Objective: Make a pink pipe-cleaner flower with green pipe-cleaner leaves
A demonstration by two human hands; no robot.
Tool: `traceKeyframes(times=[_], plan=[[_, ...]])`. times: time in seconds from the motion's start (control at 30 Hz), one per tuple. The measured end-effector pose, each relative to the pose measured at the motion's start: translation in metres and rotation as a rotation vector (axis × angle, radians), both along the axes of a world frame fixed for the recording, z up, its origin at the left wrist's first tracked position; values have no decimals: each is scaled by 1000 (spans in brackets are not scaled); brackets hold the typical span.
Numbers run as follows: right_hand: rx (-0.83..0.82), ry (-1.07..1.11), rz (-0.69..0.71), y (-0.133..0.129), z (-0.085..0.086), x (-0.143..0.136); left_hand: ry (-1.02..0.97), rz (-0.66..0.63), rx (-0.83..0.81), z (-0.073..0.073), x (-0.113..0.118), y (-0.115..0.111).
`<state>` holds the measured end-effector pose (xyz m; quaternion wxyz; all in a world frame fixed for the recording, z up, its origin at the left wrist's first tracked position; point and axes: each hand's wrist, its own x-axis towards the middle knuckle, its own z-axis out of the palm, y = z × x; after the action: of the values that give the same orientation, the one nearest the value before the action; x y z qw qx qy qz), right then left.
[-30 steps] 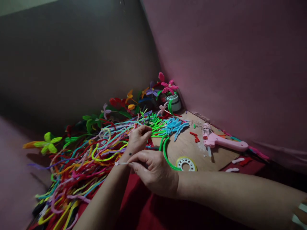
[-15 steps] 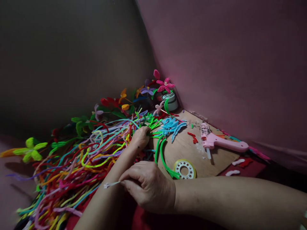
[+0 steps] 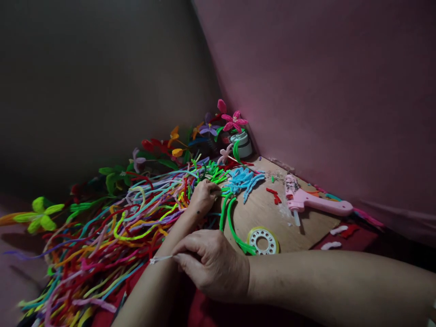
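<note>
My right hand pinches a thin stem between thumb and forefinger, and small white flower stamens stick out at its left end, over my left forearm. Farther forward, my left hand has its fingers curled down at the short green pipe cleaner pieces. Its fingertips are partly hidden, so what they grip does not show. Light-blue pipe cleaner pieces lie in a heap just right of it. Long bent green pipe cleaner strips curve across the board between my hands.
Many-coloured long pipe cleaners spread over the left. Finished pipe cleaner flowers stand behind them along the wall. On the wooden board lie a pink glue gun, a tape roll and red scraps. A pale jar stands in the corner.
My left hand has shifted slightly right, its fingers now farther over the green pieces. My right hand stays nearly in place, with the white stamens tilted slightly up.
</note>
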<state>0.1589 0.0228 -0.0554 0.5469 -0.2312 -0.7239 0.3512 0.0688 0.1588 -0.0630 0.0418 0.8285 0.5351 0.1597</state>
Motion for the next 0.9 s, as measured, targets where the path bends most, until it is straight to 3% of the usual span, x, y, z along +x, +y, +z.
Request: traceKeyframes(times=[0.23,0.4,0.5,0.6,0.8,0.9], plan=[[32,57,-15,0,-1,-1,17,-11,17,-11,8,4],[-1,22,-18,0,-2,-2,-65,15,31,-5,9,-1],[-29,-6,0,1,-2,-2,-219,26,25,7,6,-8],[-89,25,28,2,1,0,-621,39,-83,25,-2,-19],[-517,163,151,9,5,-1,-969,260,-343,49,-32,-56],[-743,312,291,16,7,-2,-1104,349,-297,51,-53,-78]])
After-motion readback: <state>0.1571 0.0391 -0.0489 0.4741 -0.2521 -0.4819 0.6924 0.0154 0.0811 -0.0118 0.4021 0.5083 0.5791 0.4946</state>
